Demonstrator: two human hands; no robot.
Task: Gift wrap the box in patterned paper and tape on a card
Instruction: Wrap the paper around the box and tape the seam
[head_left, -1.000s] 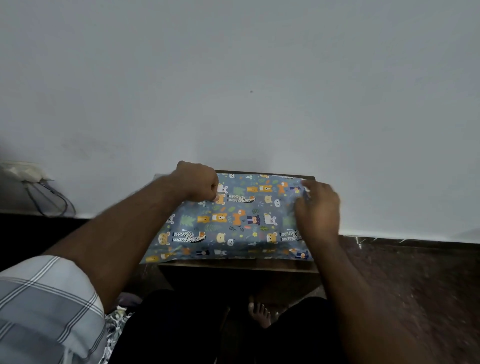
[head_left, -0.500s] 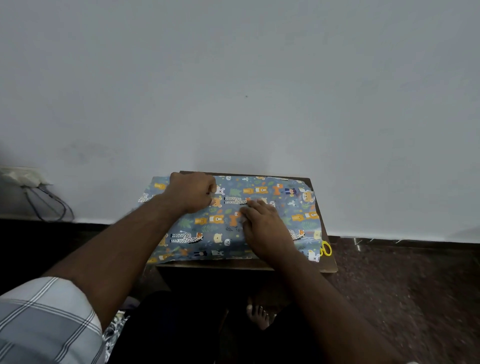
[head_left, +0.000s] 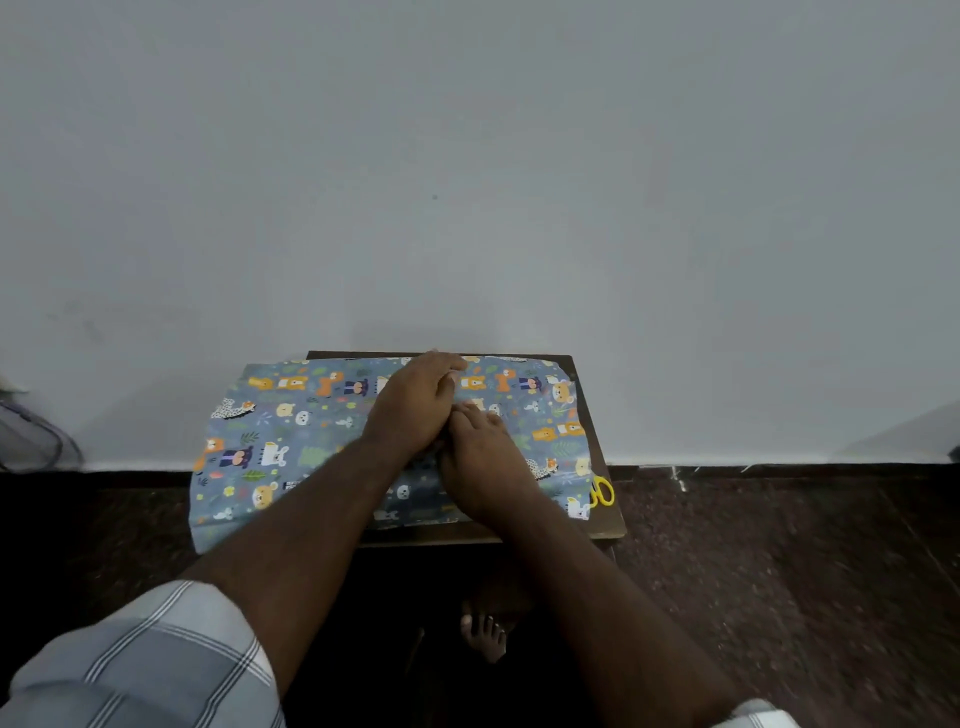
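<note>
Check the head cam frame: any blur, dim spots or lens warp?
Head view: dim, flat light; the floor and the space under the table go near black. The wrapping paper prints read clearly; both hands, left hand and right hand, look slightly soft. Wide-angle bend shows in the curved wall base. No glare.

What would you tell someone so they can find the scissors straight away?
Start at the small brown table standing against the white wall. Animal-print wrapping paper covers most of its top; look past the paper's right edge, near the table's front right corner. The scissors show there as bright yellow handle loops, the only yellow plastic thing in view.
</note>
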